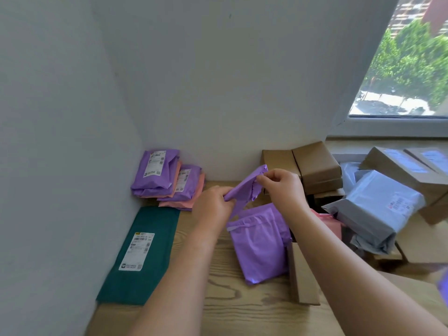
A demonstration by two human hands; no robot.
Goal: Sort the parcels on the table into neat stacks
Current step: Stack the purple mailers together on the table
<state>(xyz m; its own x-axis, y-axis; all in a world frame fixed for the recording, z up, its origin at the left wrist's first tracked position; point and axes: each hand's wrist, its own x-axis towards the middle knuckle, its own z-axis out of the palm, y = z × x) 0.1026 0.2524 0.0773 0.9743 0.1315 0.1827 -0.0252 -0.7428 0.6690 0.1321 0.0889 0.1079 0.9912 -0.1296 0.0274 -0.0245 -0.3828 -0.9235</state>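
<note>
I hold a purple mailer bag (246, 187) up above the wooden table (242, 311), tilted on edge. My left hand (213, 204) pinches its lower left corner and my right hand (282, 187) pinches its upper right edge. Under them lies another purple mailer (260, 243) flat on the table. Two stacks of purple and pink mailers (167, 178) stand in the back left corner. A dark green mailer (143, 255) with a white label lies along the left wall.
Brown cardboard boxes (315, 168) are stacked against the back wall. A grey poly parcel (378, 209) and more brown boxes (407, 166) pile up at the right below the window. A flat cardboard box (303, 275) lies right of the purple mailer, with a pink mailer (327, 221) behind.
</note>
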